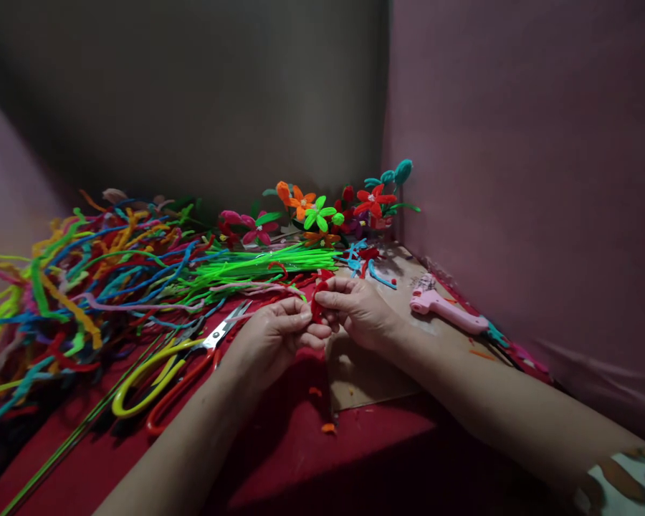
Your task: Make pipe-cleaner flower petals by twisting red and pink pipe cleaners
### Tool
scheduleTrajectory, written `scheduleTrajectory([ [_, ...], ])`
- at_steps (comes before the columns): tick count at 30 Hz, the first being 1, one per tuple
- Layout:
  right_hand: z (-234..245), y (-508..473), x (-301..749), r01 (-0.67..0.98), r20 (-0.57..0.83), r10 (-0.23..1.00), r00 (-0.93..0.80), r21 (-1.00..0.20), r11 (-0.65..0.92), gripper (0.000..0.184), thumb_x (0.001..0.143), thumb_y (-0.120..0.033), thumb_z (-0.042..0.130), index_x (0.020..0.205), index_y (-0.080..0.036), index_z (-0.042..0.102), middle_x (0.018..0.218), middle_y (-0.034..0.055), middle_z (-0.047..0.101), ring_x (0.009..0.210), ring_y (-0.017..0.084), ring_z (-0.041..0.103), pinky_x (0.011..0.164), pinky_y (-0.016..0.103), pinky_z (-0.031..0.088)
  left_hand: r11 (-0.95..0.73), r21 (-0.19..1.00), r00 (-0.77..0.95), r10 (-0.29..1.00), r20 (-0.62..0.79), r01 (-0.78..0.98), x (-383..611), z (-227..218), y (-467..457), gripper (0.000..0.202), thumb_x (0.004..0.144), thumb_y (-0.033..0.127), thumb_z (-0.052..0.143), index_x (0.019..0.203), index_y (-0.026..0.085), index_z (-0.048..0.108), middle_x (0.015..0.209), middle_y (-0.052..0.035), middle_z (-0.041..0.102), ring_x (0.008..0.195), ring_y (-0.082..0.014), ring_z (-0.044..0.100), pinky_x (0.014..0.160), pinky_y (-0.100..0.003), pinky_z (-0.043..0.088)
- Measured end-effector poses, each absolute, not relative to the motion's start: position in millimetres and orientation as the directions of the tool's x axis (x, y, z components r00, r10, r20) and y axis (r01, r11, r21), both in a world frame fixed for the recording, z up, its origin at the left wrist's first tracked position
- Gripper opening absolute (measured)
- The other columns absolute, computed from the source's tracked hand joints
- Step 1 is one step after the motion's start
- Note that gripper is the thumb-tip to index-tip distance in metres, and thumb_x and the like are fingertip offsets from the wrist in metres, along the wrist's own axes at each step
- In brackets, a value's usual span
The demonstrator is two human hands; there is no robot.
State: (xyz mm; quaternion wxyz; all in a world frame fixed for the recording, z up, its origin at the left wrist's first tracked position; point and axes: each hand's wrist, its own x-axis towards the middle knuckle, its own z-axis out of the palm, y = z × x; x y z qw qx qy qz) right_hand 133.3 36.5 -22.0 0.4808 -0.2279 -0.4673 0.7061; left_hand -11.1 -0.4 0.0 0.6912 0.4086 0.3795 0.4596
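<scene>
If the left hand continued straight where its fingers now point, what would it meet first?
Probably the fuzzy red piece, pinched in the right hand; the left hand may be touching it.

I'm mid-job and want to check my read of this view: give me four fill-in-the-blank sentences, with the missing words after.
1. The left hand and right hand meet at a small fuzzy piece coloured ____.
2. The silver-bladed metal scissors have one reddish handle loop and one ____ loop.
3. The pink plastic gun-shaped tool lies nearer the ____ hand.
4. The bundled straight fuzzy stems are bright ____.

Missing words: red; yellow; right; green.
</scene>
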Motion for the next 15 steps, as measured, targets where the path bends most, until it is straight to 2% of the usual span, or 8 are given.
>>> scheduleTrajectory([
  [3, -22.0, 35.1, 131.1, -0.443, 0.149, 0.916, -0.371, -0.896, -0.033, 0.018, 0.064, -0.025, 0.069, 0.064, -0.013, 0.056, 0.050, -0.0028, 0.055, 0.042, 0.006, 0.048, 0.042, 0.020, 0.035, 0.222, 0.935, 0.327, 0.937, -0.126, -0.276, -11.5, 0.2, 1.1, 0.011, 0.071, 0.008, 0.060, 0.077, 0.013, 0.052, 0.064, -0.0038, 0.064, 0.055, -0.0142, 0.064, 0.045, -0.020, 0.050],
  [6, -21.0, 34.2, 130.6, -0.407, 0.156, 0.930, -0.334, -0.913, 0.006, 0.017, 0.064, -0.024, 0.069, 0.062, -0.013, 0.056, 0.048, -0.0042, 0.051, 0.039, 0.005, 0.043, 0.040, 0.020, 0.031, 0.208, 0.965, 0.339, 0.930, -0.144, -0.160, -13.5, -0.8, 2.0, 0.013, 0.076, 0.023, 0.059, 0.084, 0.013, 0.055, 0.061, -0.0021, 0.061, 0.048, -0.0127, 0.059, 0.035, -0.019, 0.043],
  [10, -20.5, 34.1, 132.1, -0.408, 0.136, 0.918, -0.371, -0.912, -0.030, 0.017, 0.065, -0.026, 0.069, 0.064, -0.014, 0.057, 0.050, -0.0050, 0.049, 0.040, 0.005, 0.041, 0.040, 0.020, 0.029, 0.107, 0.993, 0.293, 0.949, -0.117, 0.048, -15.0, -2.3, -0.4, 0.020, 0.077, 0.030, 0.059, 0.069, 0.012, 0.056, 0.048, 0.0008, 0.055, 0.035, -0.0043, 0.043, 0.033, -0.014, 0.034],
  [12, -19.8, 34.1, 133.4, -0.399, 0.138, 0.914, -0.381, -0.917, -0.028, 0.017, 0.067, -0.029, 0.067, 0.065, -0.014, 0.058, 0.051, -0.0047, 0.050, 0.041, 0.005, 0.041, 0.041, 0.021, 0.029, 0.059, 0.993, 0.291, 0.953, -0.087, 0.103, -14.9, -2.2, -2.2, 0.023, 0.078, 0.031, 0.058, 0.065, 0.013, 0.055, 0.047, 0.0007, 0.055, 0.036, -0.0050, 0.043, 0.034, -0.015, 0.033],
  [15, -17.7, 32.0, 134.2, -0.311, 0.175, 0.926, -0.335, -0.948, 0.066, 0.016, 0.070, -0.028, 0.065, 0.066, -0.014, 0.061, 0.052, -0.0035, 0.051, 0.043, 0.006, 0.041, 0.043, 0.021, 0.029, 0.020, 0.990, 0.268, 0.962, -0.058, 0.140, -13.1, -1.8, -3.9, 0.023, 0.077, 0.032, 0.057, 0.063, 0.014, 0.054, 0.046, 0.0017, 0.054, 0.037, -0.0070, 0.045, 0.034, -0.017, 0.033],
])
